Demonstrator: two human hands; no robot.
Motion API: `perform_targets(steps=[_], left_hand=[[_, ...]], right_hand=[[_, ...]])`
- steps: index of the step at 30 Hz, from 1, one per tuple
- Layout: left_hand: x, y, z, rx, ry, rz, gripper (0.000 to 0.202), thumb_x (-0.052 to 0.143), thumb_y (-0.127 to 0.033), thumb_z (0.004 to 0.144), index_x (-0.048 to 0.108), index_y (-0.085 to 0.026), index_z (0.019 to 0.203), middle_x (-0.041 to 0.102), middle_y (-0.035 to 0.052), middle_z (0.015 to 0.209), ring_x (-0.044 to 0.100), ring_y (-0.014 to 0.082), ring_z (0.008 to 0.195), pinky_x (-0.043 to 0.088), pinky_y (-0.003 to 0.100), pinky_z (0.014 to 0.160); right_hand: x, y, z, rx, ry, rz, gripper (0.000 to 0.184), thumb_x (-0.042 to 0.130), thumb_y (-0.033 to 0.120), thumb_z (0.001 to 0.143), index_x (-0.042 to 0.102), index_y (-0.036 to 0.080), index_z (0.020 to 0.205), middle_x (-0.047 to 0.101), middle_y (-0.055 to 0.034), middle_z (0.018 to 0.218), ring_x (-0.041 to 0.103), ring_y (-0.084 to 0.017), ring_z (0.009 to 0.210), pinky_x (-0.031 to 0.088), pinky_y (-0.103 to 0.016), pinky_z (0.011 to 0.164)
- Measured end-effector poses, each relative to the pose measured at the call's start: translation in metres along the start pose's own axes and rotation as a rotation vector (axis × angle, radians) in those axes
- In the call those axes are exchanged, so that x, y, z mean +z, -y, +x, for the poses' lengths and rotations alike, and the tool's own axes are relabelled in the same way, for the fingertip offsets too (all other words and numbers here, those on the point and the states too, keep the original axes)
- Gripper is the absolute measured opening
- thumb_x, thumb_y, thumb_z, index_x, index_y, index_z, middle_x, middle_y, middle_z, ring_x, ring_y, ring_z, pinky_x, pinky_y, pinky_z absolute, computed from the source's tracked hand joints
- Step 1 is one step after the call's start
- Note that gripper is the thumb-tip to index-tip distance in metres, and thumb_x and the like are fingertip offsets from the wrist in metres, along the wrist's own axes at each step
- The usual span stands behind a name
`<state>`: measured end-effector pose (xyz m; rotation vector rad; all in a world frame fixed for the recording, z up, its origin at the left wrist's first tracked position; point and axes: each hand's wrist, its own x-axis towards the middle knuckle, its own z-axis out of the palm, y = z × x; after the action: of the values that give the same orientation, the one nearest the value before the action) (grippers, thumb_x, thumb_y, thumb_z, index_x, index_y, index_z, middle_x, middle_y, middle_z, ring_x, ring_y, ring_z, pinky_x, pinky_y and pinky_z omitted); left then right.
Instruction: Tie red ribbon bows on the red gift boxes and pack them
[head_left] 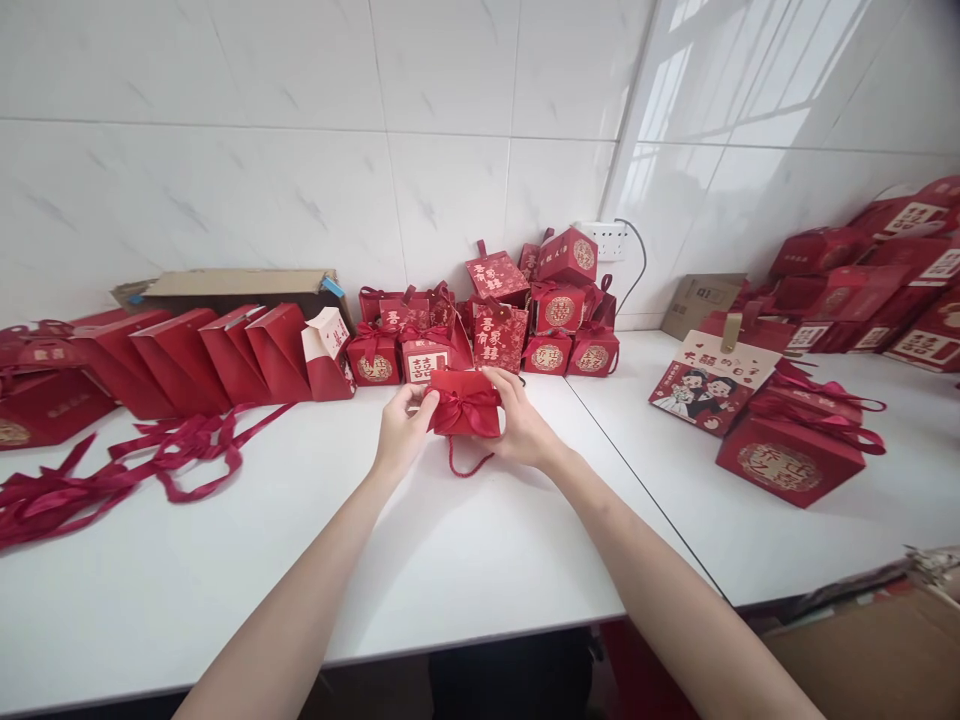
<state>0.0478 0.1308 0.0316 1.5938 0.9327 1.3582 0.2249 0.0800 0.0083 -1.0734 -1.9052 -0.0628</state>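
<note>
Between my two hands is a small red gift box (480, 383) tied with a dark red ribbon bow (463, 408). My left hand (409, 422) is closed on its left side, thumb against the edge near the bow. At the right side, my right hand (517, 420) grips the box with curved fingers. A red cord loop (469, 470) hangs below the box, over the white table. The underside of the box is hidden from view.
Finished-looking red boxes (562, 305) are stacked against the tiled wall. Flat red bags (195, 360) lean at left, near loose ribbons (180, 465). Ribboned boxes (787, 455) stand at right, before another pile (862, 270). A power strip (604, 240) with a black cable is on the wall.
</note>
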Motion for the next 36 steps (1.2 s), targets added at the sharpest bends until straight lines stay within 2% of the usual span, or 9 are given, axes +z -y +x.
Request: perform_targets(steps=[6,11,14,19,26,28,30,33,36], left_hand=[[0.000,0.004,0.000,0.014,-0.006,-0.056,0.021,0.059,-0.038,0.071,0.056,-0.018,0.078,0.061,0.0014,0.079,0.056,0.0157,0.079,0.044,0.026,0.072],[0.000,0.002,-0.003,0.115,-0.063,0.067,0.020,0.057,-0.039,0.077,0.057,-0.018,0.077,0.062,0.0023,0.081,0.057,0.0159,0.081,0.045,0.025,0.070],[0.000,0.000,-0.008,0.296,-0.113,0.169,0.017,0.056,-0.036,0.080,0.058,-0.020,0.079,0.061,0.0017,0.080,0.057,0.0149,0.077,0.046,0.026,0.071],[-0.002,0.001,-0.013,0.774,-0.041,0.408,0.012,0.056,-0.030,0.082,0.065,-0.023,0.078,0.059,0.0030,0.074,0.054,0.0165,0.075,0.047,0.031,0.074],[-0.002,0.007,-0.014,0.965,-0.031,0.466,0.010,0.060,-0.024,0.080,0.069,-0.027,0.082,0.049,0.0021,0.072,0.051,0.0145,0.075,0.049,0.029,0.074],[-0.001,0.006,-0.016,0.943,-0.026,0.441,0.008,0.062,-0.025,0.079,0.069,-0.027,0.081,0.049,0.0022,0.073,0.051,0.0150,0.076,0.049,0.029,0.074],[0.001,0.003,-0.017,0.812,-0.070,0.374,0.009,0.062,-0.031,0.078,0.068,-0.025,0.079,0.050,0.0030,0.075,0.053,0.0161,0.078,0.049,0.029,0.073],[0.005,-0.002,-0.016,0.461,-0.220,0.183,0.017,0.060,-0.038,0.078,0.062,-0.021,0.077,0.054,0.0037,0.082,0.055,0.0160,0.080,0.048,0.026,0.068],[0.006,0.000,-0.009,0.146,-0.247,-0.001,0.021,0.060,-0.040,0.075,0.059,-0.019,0.076,0.058,0.0023,0.081,0.056,0.0153,0.079,0.046,0.025,0.071]], right_hand=[[0.000,0.000,0.000,-0.015,-0.013,-0.002,0.089,0.066,0.021,0.071,0.013,0.027,0.142,0.029,-0.0140,0.134,0.030,-0.026,0.130,0.041,-0.045,0.103],[0.002,0.001,0.000,0.002,-0.012,0.017,0.090,0.067,0.024,0.072,0.011,0.029,0.142,0.028,-0.0135,0.135,0.029,-0.027,0.130,0.045,-0.046,0.099],[0.004,0.003,0.000,0.006,-0.010,0.024,0.090,0.067,0.024,0.073,0.010,0.030,0.142,0.027,-0.0135,0.136,0.029,-0.028,0.130,0.046,-0.046,0.097],[0.006,0.002,0.000,0.019,-0.054,0.049,0.098,0.069,0.021,0.071,0.003,0.032,0.143,0.023,-0.0139,0.137,0.028,-0.029,0.131,0.045,-0.047,0.098],[0.005,0.005,0.000,0.011,-0.133,0.008,0.094,0.068,0.033,0.076,0.001,0.034,0.142,0.021,-0.0142,0.139,0.025,-0.030,0.133,0.046,-0.048,0.096],[0.004,0.006,0.000,0.001,-0.140,-0.001,0.093,0.068,0.033,0.076,0.002,0.034,0.142,0.020,-0.0143,0.139,0.025,-0.031,0.133,0.046,-0.049,0.096],[0.004,0.006,0.000,-0.002,-0.134,-0.014,0.094,0.067,0.032,0.076,0.001,0.034,0.142,0.020,-0.0147,0.139,0.024,-0.031,0.134,0.046,-0.049,0.096],[0.004,0.005,0.000,-0.016,-0.109,-0.041,0.094,0.067,0.030,0.076,0.000,0.032,0.142,0.020,-0.0159,0.138,0.026,-0.031,0.133,0.046,-0.049,0.097],[0.006,0.004,0.000,-0.048,-0.089,-0.080,0.093,0.066,0.028,0.076,0.001,0.033,0.142,0.020,-0.0158,0.138,0.028,-0.031,0.132,0.046,-0.049,0.096]])
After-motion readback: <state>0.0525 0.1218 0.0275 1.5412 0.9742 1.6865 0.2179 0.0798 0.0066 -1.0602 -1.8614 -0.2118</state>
